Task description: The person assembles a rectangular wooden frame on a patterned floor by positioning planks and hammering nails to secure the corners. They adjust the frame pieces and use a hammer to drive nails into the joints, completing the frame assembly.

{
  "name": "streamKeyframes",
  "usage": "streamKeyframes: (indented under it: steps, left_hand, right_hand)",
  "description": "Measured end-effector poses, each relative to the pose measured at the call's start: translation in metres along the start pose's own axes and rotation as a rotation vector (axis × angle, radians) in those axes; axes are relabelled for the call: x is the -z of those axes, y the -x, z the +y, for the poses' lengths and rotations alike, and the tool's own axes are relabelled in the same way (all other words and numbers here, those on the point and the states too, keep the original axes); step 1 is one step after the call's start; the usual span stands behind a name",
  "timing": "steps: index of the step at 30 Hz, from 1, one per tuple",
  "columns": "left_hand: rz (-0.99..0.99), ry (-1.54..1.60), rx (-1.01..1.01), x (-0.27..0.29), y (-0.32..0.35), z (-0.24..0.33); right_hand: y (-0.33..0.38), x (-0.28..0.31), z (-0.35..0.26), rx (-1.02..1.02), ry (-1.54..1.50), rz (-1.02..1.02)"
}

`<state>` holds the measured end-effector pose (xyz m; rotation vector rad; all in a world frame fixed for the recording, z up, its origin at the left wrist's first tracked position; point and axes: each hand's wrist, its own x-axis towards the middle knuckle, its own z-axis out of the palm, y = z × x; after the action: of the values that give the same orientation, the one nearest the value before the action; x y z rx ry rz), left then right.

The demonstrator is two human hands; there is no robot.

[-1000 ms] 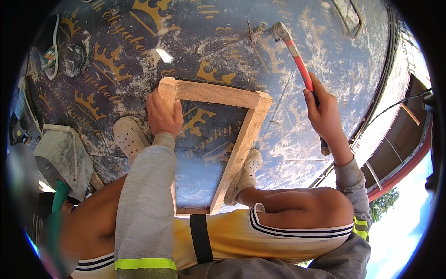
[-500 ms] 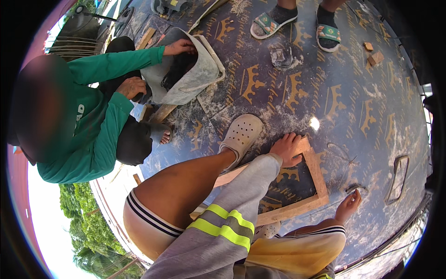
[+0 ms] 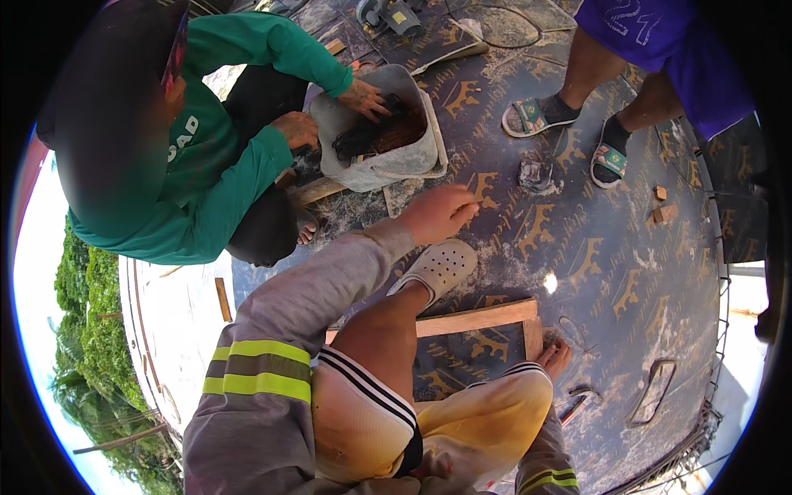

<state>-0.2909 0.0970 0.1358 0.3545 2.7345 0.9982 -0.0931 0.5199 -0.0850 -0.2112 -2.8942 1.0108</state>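
Note:
My left hand (image 3: 439, 213) is raised over the floor just beyond my beige clog (image 3: 441, 268), close to a grey cut-open container (image 3: 396, 169). Its fingers are curled together, and whatever they may hold is too small to make out. My right hand (image 3: 557, 358) is at the right side of a wooden frame (image 3: 478, 318), fingers bent against the wood. Part of the frame is hidden by my legs. A hammer (image 3: 582, 399) with a reddish handle lies on the floor beside my right knee.
At the left a crouching co-worker in a green sleeve (image 3: 239, 194) reaches into the container, onto a dark tangled mass (image 3: 367, 136). Another person in sandals (image 3: 540, 115) stands at the far right. Small wood blocks (image 3: 665, 214), a looped strip (image 3: 652, 393) and a power tool (image 3: 396, 15) lie around.
My left hand has left the frame's corner and moved toward the container. My right hand has gone from the hammer to the frame's side. The view has shifted, showing more of the standing person.

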Motion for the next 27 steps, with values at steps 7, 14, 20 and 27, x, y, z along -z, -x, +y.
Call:
streamKeyframes:
  steps: [7, 14, 20, 27]
  left_hand:
    - [0.397, 0.195, 0.621, -0.085, 0.217, -0.156]
    - [0.217, 0.227, 0.713, -0.124, 0.313, -0.183]
    - [0.152, 0.249, 0.765, -0.069, 0.257, -0.194]
    - [0.200, 0.305, 0.646, 0.001, 0.154, -0.165]
  right_hand:
    - [-0.005, -0.006, -0.016, 0.015, 0.077, -0.023]
    - [-0.013, -0.010, -0.021, -0.033, 0.065, -0.086]
    - [-0.013, -0.003, -0.021, -0.063, 0.154, -0.154]
    - [-0.083, -0.023, 0.001, -0.275, 0.209, 0.104]
